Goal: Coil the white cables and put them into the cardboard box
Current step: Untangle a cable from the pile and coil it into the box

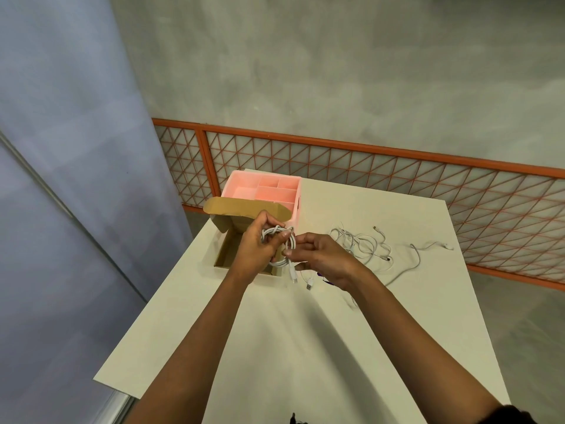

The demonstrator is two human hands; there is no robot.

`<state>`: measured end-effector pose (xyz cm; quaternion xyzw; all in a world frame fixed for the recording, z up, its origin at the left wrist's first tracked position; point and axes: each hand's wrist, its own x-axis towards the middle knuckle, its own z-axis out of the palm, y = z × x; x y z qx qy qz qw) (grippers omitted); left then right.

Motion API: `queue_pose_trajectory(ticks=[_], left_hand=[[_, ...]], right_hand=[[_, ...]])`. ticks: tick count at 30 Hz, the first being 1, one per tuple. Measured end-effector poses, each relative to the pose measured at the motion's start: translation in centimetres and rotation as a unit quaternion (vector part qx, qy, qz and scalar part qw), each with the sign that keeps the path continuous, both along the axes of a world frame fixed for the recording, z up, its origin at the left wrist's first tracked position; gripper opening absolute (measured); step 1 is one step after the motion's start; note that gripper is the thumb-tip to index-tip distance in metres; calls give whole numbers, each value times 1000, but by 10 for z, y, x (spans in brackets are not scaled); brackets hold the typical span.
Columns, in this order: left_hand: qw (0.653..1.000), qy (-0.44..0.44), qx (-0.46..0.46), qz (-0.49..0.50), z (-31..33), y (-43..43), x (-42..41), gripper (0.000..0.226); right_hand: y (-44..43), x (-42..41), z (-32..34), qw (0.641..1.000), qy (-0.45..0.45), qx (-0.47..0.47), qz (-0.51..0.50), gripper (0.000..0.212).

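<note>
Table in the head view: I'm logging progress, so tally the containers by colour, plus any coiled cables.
Brown cardboard box: 1
Pink organiser: 1
Coiled white cable: 1
Total: 3
Loose cables: too tangled to count.

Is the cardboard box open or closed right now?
Open: the cardboard box has its lid flap folded up and back, its inside showing.

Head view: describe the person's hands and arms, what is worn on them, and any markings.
The left hand and the right hand are bare: no gloves, rings or watch show. The left forearm and the right forearm are uncovered. Only the right arm shows a dark sleeve, at the bottom right corner. No markings are visible.
</note>
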<state>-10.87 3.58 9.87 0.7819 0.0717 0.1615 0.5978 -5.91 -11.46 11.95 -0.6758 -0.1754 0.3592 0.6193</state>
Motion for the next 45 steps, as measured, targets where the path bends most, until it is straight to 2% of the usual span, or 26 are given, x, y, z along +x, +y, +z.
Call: queue_pose_trajectory(ticks=[4,10,14,20,22,27,31,35,39,42,45], left_hand=[[1000,5,16,23,-1,4,4,19],[999,-15,36,14,1,14,10,21],[999,-9,34,10,-2,10,10,19],[998,10,55,31,-8,13,7,14],[996,18,75,32,-9,12,5,12],[977,2,214,2,-18,12,3,11],[970,-5,243,-21,-18,23,4,12],[976,15,208,-54,-9,29,3,11],[984,82,78,-138,6,31,-4,13],[977,98,-30,-185,16,28,-10,14],[971,104,-79,-199,20,26,-10,14]], right_hand=[[0,1,5,993,-78,-84,-18,16],[9,-12,19,994,-75,-68,-42,27],[16,-12,14,989,-73,-108,-77,41],[16,-2,11,977,-116,-171,-57,7],[13,0,13,972,-133,-187,-47,13],[6,5,24,960,-184,-212,10,18],[-3,8,32,961,-195,-186,62,17],[-10,14,34,960,-206,-173,81,16],[-24,25,36,945,-254,-176,104,14],[-31,30,36,941,-278,-145,127,13],[-33,32,32,949,-269,-114,121,18]])
